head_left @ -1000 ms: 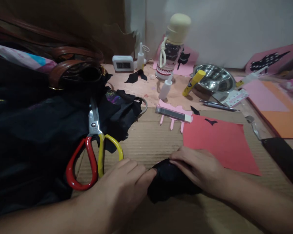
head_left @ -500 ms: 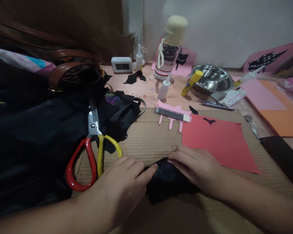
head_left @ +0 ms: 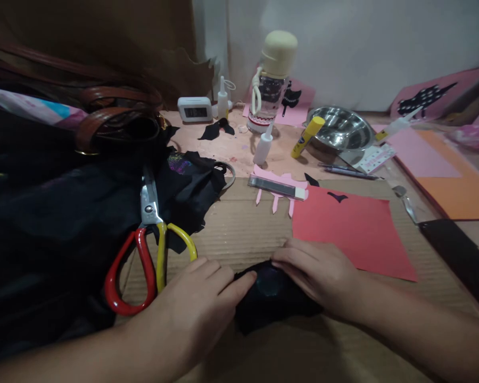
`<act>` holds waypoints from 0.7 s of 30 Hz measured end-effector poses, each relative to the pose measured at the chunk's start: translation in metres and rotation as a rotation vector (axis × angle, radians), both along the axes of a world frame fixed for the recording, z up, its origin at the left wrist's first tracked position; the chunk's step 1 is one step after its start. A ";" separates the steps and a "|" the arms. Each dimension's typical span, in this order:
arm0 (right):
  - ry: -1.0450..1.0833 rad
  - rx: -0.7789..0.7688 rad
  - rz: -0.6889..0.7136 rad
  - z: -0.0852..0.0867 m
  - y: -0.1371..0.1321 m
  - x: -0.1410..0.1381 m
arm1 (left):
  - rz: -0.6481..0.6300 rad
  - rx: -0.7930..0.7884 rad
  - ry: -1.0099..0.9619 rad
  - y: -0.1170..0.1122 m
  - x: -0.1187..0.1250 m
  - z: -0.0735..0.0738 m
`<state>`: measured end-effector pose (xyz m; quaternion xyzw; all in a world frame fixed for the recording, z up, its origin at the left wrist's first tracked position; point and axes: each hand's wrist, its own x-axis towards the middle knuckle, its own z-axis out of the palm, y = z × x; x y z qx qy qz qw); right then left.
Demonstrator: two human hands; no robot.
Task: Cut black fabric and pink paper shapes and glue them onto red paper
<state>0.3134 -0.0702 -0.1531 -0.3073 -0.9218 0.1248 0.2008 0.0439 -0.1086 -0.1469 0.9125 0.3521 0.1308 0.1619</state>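
Black cloth (head_left: 269,306) lies pinched by left hand (head_left: 195,308), right hand (head_left: 319,274) fingers flat atop.

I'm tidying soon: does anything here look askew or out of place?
The yellow glue stick leans tilted, its upper end propped on the rim of the steel bowl. The scissors lie partly on the black cloth heap. Nothing looks spilled.

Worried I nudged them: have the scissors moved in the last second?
No. The scissors sit just as before against the cardboard; only the camera drifted.
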 end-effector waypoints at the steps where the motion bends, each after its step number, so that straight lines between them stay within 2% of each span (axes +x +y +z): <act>1: 0.009 0.027 0.033 0.003 0.000 0.000 | 0.008 -0.021 0.003 0.000 0.001 0.001; 4: -0.007 0.078 0.151 0.018 -0.002 -0.001 | 0.034 -0.088 0.006 0.000 0.003 0.003; 8: 0.041 -0.054 0.128 0.034 -0.006 -0.008 | 0.020 -0.084 0.046 -0.002 0.002 0.000; 10: 0.045 -0.076 0.120 0.032 -0.006 -0.008 | 0.008 -0.097 0.047 -0.003 0.001 -0.002; 13: 0.010 -0.025 0.133 0.019 -0.003 -0.005 | -0.004 -0.071 0.076 -0.003 0.001 -0.002; 16: 0.055 0.028 0.053 0.010 0.000 0.000 | -0.029 -0.024 0.112 -0.002 0.002 0.000; 18: 0.101 0.036 0.014 0.011 0.000 0.003 | -0.024 -0.034 0.107 -0.001 0.002 0.002; 21: 0.054 0.033 0.114 0.021 -0.004 0.005 | 0.013 -0.100 0.054 -0.001 0.001 0.005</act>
